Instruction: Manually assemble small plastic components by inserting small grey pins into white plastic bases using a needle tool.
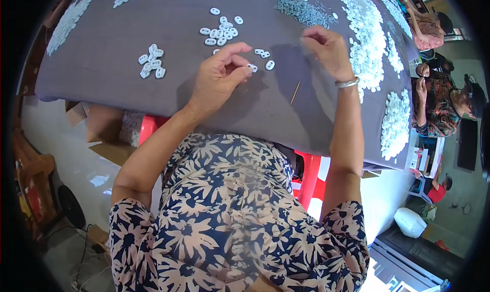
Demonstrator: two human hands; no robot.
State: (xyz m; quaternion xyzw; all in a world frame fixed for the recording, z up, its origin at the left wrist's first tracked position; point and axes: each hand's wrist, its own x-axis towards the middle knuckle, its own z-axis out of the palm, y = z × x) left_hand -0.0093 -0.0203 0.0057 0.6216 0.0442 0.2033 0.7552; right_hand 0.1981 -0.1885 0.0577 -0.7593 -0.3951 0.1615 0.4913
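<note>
My left hand (pixel 217 83) is closed in a pinch on a small white oval two-hole piece (pixel 253 67), held just above the dark cloth. Over to the right, my right hand (pixel 329 52) has its thumb and fingertips pressed together; whatever lies between them is too small to make out. It is just below a pile of small grey metal bits (pixel 306 12). Between the hands are a loose white oval piece (pixel 270 65) and a few more white pieces (pixel 262 53). A thin brownish stick (pixel 295 92) lies on the cloth below my right hand.
Two small clusters of white pieces (pixel 151 62) (pixel 219 34) sit left and ahead. Large white heaps (pixel 365 42) spread along the table's right side, with another heap (pixel 69 24) at the far left. Other people (pixel 441 103) sit at the right. A red chair (pixel 308 177) is behind me.
</note>
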